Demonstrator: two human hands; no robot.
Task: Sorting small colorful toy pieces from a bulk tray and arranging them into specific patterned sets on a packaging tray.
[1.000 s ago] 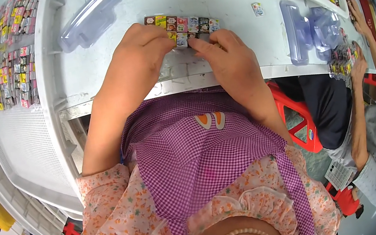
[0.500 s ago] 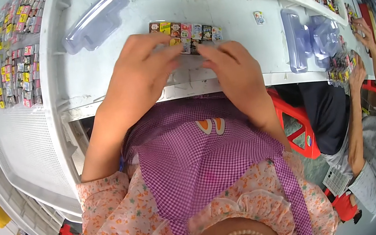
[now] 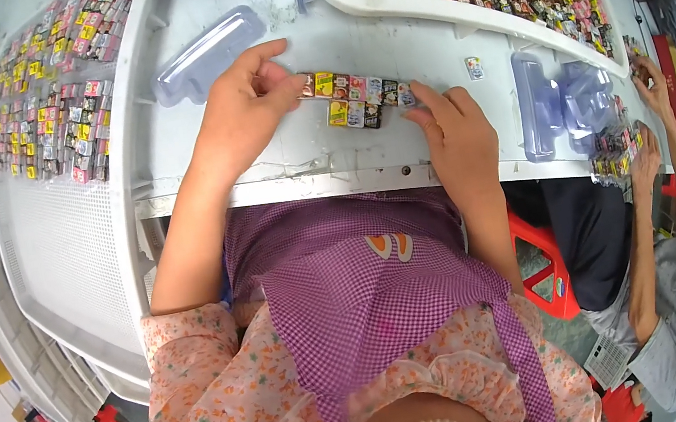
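Observation:
A row of small printed boxes [image 3: 360,87] in brown, yellow, pink and white lies on the pale work table [image 3: 320,160] in front of me. Against its near side sits a shorter row [image 3: 354,114] of the same boxes. My left hand [image 3: 243,110] pinches the left end of the long row between thumb and fingers. At the opposite end, my right hand [image 3: 461,130] presses thumb and fingers on the last box. Just beyond my right hand, a single small box [image 3: 474,68] lies apart.
Clear plastic trays lie behind my left hand [image 3: 211,55] and at the right [image 3: 533,106]. A white-rimmed bin [image 3: 384,8] of loose boxes stands far right. Filled packs [image 3: 52,126] cover a white mesh crate [image 3: 61,232] at left. A co-worker's hand [image 3: 646,152] handles boxes at right.
My hands have moved apart to the two ends of the long row. The boxes, bunched between my fingers before, now show as a long row and a shorter one. The view has shifted.

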